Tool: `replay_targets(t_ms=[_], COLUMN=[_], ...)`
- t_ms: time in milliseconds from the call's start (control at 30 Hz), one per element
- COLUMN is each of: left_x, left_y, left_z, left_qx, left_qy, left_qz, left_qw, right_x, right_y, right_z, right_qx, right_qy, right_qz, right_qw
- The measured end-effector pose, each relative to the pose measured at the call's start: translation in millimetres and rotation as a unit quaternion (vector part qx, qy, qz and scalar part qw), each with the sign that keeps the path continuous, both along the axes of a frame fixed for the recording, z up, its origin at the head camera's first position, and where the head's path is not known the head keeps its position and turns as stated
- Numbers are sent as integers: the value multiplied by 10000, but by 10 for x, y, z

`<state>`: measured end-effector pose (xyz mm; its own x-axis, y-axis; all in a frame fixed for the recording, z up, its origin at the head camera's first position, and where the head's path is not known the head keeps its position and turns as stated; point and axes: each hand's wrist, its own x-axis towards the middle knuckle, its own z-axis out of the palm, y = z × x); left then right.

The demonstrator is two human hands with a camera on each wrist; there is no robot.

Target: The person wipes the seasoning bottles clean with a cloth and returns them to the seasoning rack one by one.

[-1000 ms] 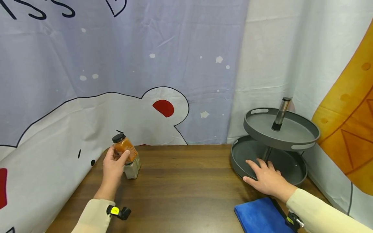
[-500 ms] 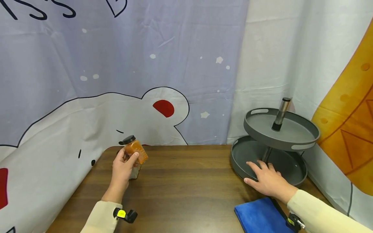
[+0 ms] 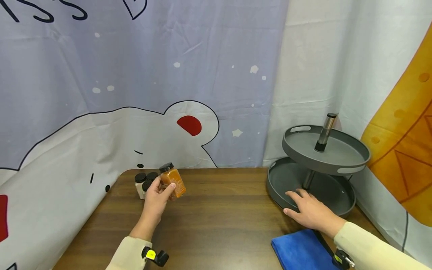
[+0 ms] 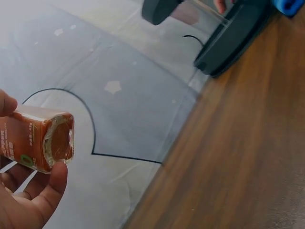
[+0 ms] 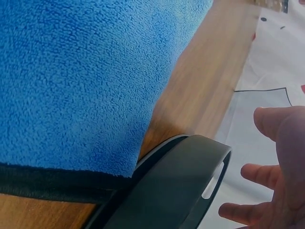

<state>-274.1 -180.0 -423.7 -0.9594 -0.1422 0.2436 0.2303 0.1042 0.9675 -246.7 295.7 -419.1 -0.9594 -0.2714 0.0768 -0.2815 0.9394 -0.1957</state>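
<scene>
My left hand [image 3: 156, 200] pinches an orange-filled spice jar [image 3: 173, 180] with a black lid between thumb and fingers. The jar is tilted and held above the table; its clear bottom faces the camera in the left wrist view, where the thumb and fingers [image 4: 45, 195] grip its sides. At the right, my right hand [image 3: 314, 212] is spread over the front rim of the lower tier [image 3: 276, 187] of a grey two-tier round tray. Its fingers are apart and hold nothing; whether they touch the rim, I cannot tell.
Several black-lidded jars [image 3: 140, 184] stand in a cluster at the table's back left, partly behind my left hand. A folded blue cloth [image 3: 300, 249] lies in front of the tray. The upper tier [image 3: 344, 150] overhangs the lower one. Printed curtains [image 3: 236, 93] hang behind the wooden table [image 3: 216, 217].
My left hand has carried the orange jar to the right, off the jar cluster, which now shows more. My right hand has barely moved.
</scene>
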Motion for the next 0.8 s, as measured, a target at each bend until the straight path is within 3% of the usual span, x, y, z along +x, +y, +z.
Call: replay_targets(t_ms=[500, 800], left_x=[35, 67], left_y=[300, 411], left_z=[-257, -340], left_qx=[-520, -840], left_qy=[329, 289], left_qz=[-496, -776], left_qw=[9969, 9930], right_x=[44, 45], right_y=[19, 42], right_z=[2, -35], right_qx=[-76, -112], right_qy=[-146, -108], right_qz=[-42, -12], right_qw=[9999, 9999])
